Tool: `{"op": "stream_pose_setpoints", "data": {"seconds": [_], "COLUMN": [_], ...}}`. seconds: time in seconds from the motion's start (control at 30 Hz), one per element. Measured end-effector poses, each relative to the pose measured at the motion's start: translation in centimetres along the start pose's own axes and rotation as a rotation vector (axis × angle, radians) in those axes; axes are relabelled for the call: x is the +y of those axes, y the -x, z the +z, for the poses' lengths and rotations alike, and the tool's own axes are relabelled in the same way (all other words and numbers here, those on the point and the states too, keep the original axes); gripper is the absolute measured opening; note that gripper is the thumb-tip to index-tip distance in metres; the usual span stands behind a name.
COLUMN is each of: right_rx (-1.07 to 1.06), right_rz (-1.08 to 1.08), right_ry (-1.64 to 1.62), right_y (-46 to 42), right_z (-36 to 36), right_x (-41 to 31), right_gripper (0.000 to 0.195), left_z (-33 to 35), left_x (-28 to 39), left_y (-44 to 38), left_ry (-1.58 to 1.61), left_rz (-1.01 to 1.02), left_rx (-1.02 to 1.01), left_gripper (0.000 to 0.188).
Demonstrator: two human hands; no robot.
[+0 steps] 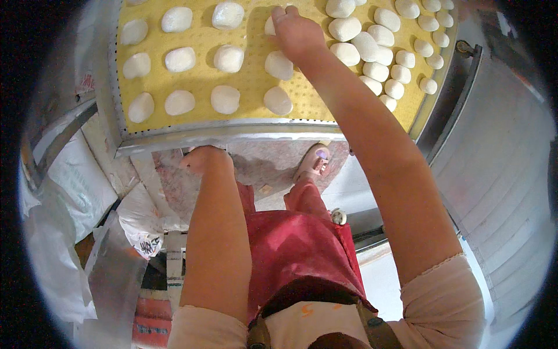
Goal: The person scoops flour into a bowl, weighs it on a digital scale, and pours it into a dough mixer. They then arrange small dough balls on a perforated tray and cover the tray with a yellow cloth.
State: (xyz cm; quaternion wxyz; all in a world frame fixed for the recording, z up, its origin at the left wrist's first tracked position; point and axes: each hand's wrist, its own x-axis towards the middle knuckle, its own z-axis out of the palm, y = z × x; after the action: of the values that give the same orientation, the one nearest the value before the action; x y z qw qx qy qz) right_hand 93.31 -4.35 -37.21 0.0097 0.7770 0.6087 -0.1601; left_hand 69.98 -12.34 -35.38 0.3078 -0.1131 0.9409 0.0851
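Note:
White, flour-dusted dough pieces [228,59] lie in spaced rows on a yellow mesh sheet [248,78] set in a metal-framed tray [235,131]. My right hand [298,35] reaches over the tray from above. Its fingers point to the far side, beside a dough piece [270,27] that the hand partly covers. What the fingertips do there is hidden. My left hand [207,158] is low at the tray's near edge, with its fingers out of sight, so I cannot tell whether it grips the frame. More dough pieces [365,46] are crowded together right of my right forearm.
A grey metallic surface [501,170] borders the tray on the right. White sacks [139,222] and plastic sheeting [56,248] are at the left, near a metal bar [67,131]. Below the tray, a shoe [313,162] stands on the floor.

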Motion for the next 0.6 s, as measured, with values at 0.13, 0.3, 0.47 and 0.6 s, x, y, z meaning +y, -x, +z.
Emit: {"op": "stream_pose_setpoints", "data": {"seconds": [0.13,0.3,0.47,0.6], "right_rx": [0.177,0.362,0.202,-0.080], "right_rz": [-0.009,0.040,-0.112,-0.013], "right_ry": [-0.017,0.121,0.370,0.261], "right_y": [-1.2,-0.4,-1.1,-3.2], "right_z": [-2.9,-2.8,-3.0,-4.8], "right_x": [2.3,7.5,7.0,4.2], "right_gripper": [0.040,0.039,0.047,0.054], "left_z": [0.0,0.5,-0.1,1.1], "left_x": [0.1,-0.5,0.4,-1.2], "left_y": [-0.3,-3.4,-1.2,-5.2], "left_ry": [0.205,0.481,0.329,0.210], "left_rz": [-0.051,-0.103,-0.066,0.035], "left_rx": [-0.009,-0.105,0.037,0.045], "left_gripper": [0.049,0.051,0.049,0.044]}}
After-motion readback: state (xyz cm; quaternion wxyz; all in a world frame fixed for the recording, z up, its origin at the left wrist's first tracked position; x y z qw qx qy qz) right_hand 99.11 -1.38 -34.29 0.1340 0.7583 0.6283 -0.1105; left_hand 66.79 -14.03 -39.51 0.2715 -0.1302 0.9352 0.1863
